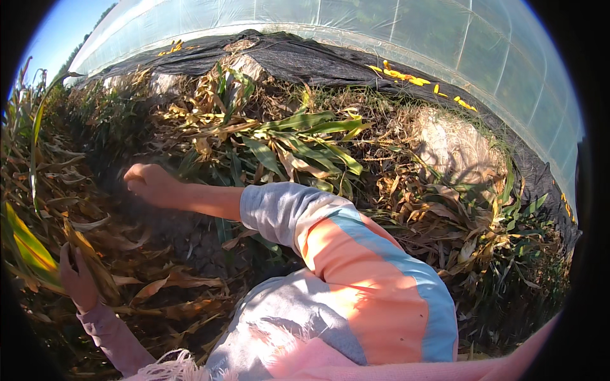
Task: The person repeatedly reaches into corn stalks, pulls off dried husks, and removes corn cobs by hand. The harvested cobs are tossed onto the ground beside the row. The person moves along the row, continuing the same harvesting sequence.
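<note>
My right hand (152,185) is curled into a fist at the end of a bare forearm and a pushed-up grey cuff. It is somewhat blurred, above shaded ground, and no object shows clearly in it. Lower left, my left hand (80,283) is raised among maize plants, its finger and thumb parted beside a dry maize husk or leaf (93,259). A yellow-green maize leaf (31,247) stands just left of it. Whether that hand grips anything is unclear. Cut or fallen maize stalks with green leaves (305,138) lie beyond my right forearm.
Dry maize plants (47,176) crowd the left side. Behind the fallen stalks runs black netting (305,59) with yellow maize cobs (405,76) on it, along a plastic-film greenhouse (429,33). A pale mound or sack (452,143) lies at right, with dry leaves (438,214) below.
</note>
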{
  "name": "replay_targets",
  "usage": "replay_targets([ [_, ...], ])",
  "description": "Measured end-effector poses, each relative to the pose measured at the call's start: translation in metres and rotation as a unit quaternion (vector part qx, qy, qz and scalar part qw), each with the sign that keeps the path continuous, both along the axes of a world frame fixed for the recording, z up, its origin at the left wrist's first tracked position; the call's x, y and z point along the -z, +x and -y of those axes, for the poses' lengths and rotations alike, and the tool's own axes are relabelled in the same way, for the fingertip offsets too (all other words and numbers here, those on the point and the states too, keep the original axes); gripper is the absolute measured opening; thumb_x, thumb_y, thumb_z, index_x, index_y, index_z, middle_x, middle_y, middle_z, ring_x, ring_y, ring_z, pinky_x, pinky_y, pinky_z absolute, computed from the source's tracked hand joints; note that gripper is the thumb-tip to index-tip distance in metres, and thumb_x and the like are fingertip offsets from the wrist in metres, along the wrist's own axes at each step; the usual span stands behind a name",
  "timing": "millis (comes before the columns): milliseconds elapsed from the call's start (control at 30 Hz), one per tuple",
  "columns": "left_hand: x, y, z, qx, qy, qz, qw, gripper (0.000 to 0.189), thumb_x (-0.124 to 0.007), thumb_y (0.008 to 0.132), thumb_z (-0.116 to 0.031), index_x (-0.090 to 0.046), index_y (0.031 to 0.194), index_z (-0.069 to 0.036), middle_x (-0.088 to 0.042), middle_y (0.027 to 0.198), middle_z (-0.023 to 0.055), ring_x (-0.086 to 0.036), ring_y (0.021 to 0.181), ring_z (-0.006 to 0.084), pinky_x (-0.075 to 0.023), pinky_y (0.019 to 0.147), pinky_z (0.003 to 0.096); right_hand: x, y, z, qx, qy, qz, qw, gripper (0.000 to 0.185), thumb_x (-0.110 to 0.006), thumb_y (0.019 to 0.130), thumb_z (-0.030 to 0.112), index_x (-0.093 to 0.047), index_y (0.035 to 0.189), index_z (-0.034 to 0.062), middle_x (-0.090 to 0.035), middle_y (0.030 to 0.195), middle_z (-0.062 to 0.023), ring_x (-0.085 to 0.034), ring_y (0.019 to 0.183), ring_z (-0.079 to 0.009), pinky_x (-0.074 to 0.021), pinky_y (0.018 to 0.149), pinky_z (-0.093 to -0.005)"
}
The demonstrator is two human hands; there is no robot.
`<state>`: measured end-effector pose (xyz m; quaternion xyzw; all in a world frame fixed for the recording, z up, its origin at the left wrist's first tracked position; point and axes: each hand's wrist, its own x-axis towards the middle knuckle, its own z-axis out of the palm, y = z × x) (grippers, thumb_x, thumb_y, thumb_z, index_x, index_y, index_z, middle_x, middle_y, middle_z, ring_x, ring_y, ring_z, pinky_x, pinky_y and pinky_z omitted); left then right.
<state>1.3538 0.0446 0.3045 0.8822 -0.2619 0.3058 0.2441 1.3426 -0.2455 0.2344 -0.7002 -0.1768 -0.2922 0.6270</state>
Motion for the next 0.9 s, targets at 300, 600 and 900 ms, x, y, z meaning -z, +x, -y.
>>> replay_targets([
  [300, -0.046, -0.031, 0.012, -0.081, 0.189, 0.004, 0.979, 0.012, -0.057, 0.077, -0.008, -0.057, 0.084, 0.003, -0.053, 0.066, 0.0230, -0.050, 0.059, 0.0388, -0.0409, 0.053, 0.0358, -0.058, -0.017, -0.135, -0.177, 0.153, -0.014, 0.972, 0.013, -0.061, 0.076, 0.007, -0.058, 0.086, -0.0018, -0.059, 0.073, -0.0074, -0.052, 0.070, -0.0113, -0.0419, 0.064, -0.0278],
  [600, -0.029, -0.051, 0.008, -0.145, 0.025, 0.124, 0.981, 0.010, -0.058, 0.076, -0.010, -0.059, 0.083, -0.002, -0.053, 0.062, 0.0191, -0.054, 0.057, 0.0360, -0.0425, 0.051, 0.0354, -0.061, 0.007, -0.185, -0.190, 0.129, 0.013, 0.973, 0.008, -0.058, 0.080, 0.004, -0.055, 0.082, -0.0031, -0.055, 0.065, -0.0057, -0.044, 0.063, -0.0076, -0.0407, 0.055, -0.0275],
  [900, -0.010, -0.062, -0.050, 0.027, -0.298, 0.009, 0.954, 0.017, -0.047, 0.087, -0.009, -0.056, 0.091, 0.004, -0.062, 0.075, 0.0115, -0.060, 0.067, 0.0166, -0.0469, 0.064, 0.0266, -0.035, -0.016, -0.198, -0.122, -0.026, 0.281, 0.951, 0.022, -0.055, 0.069, -0.007, -0.051, 0.090, -0.0013, -0.053, 0.082, -0.0154, -0.050, 0.077, -0.0303, -0.0430, 0.069, -0.0360],
])
